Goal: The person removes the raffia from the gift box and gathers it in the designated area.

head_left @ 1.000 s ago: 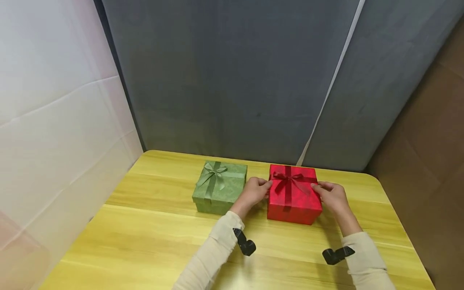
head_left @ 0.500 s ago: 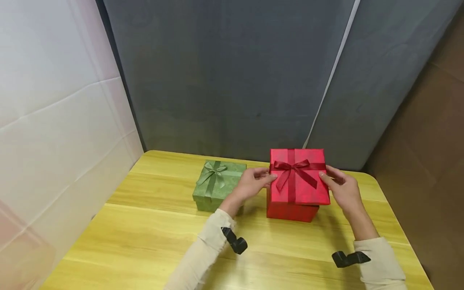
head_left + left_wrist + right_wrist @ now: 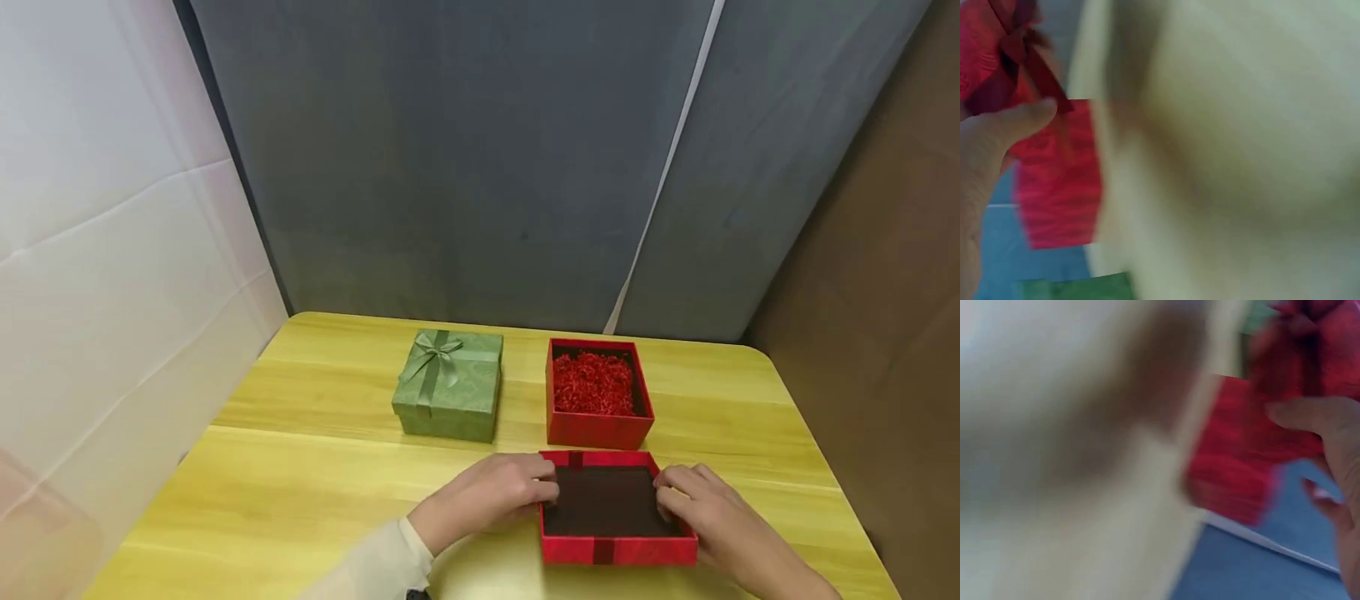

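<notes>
Now the red lid [image 3: 600, 504] is off the red box [image 3: 600, 432] and in front of it, farther from the back edge of the desk [image 3: 300, 483] than before, its dark inside showing. The left hand [image 3: 498, 492] grips its left side; the right hand [image 3: 708, 512] grips its right side. The red box sits near the back edge with red paper bits [image 3: 592, 383] inside. To its left, 1 green box [image 3: 465, 396] sits near that edge.
</notes>
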Demonstrator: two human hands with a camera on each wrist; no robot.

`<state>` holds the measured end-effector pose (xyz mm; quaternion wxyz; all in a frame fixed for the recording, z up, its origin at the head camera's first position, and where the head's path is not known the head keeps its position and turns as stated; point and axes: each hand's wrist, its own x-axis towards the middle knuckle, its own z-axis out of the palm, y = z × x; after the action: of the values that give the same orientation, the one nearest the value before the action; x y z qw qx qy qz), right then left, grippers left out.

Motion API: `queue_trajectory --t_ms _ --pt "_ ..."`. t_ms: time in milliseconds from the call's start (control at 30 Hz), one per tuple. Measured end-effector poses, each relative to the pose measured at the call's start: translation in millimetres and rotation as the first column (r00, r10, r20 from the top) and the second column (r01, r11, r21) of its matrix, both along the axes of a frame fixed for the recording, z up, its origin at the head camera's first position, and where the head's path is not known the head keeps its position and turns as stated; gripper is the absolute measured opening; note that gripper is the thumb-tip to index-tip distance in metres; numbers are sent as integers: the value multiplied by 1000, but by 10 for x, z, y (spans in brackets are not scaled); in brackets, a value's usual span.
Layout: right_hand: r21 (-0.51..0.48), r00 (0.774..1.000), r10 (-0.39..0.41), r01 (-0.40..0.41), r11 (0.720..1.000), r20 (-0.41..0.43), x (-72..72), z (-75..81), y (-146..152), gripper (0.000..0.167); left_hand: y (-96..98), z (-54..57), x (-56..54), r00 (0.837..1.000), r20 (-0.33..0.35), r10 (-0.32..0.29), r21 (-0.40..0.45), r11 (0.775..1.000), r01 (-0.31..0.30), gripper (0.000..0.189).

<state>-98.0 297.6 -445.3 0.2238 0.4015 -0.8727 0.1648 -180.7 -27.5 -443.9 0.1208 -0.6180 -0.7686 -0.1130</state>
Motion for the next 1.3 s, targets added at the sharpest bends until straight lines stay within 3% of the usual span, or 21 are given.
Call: queue_trajectory --t_ms 67,200,267,367,433,567,900,1000,1067,1100,1133,1167,1233,1300 --pt "77 998 -20 24 997 -58 -4 -189 8 43 53 -150 -16 995 -102 20 -42 999 -24 17" --pt "159 997 -51 59 986 -55 0 -495 6 51 112 -375 -74 984 -170 47 -97 993 -64 18" --pt "185 996 -66 77 980 -65 14 -601 -1 50 126 -445 -90 982 -185 42 -115 991 -64 15" --pt "202 994 -81 95 975 -79 39 -694 -13 27 141 -496 -95 983 -182 30 -123 991 -53 15" --pt "215 992 -88 106 971 -90 56 -722 -16 16 150 -504 -91 984 -175 24 -122 992 -46 15" --pt "221 990 -98 118 968 -97 78 -740 -8 25 162 -512 -70 986 -164 30 -115 992 -50 16" --pt "223 993 -88 103 969 -77 42 -764 4 19 135 -499 -36 978 -207 35 -116 991 -60 17" --pt "213 992 -90 108 971 -93 57 -715 35 30 110 -439 -33 986 -155 59 -51 996 -68 16" --pt "166 985 -109 130 977 -133 60 -617 58 46 80 -355 -28 992 -34 117 20 993 -117 23" --pt "135 981 -128 148 980 -148 51 -540 66 54 71 -304 -32 986 48 160 54 985 -163 28" --pt "95 976 -152 167 981 -153 27 -446 68 57 69 -251 -42 969 136 208 83 972 -220 33" --pt "44 972 -176 184 982 -154 -20 -342 62 51 79 -200 -61 939 230 254 104 953 -284 36" --pt "-43 964 -236 232 972 -124 -168 -133 20 31 143 -116 -129 851 406 333 120 904 -411 42" --pt "-96 959 -284 280 955 -27 -364 49 -64 22 251 -81 -233 758 525 386 110 853 -510 46"
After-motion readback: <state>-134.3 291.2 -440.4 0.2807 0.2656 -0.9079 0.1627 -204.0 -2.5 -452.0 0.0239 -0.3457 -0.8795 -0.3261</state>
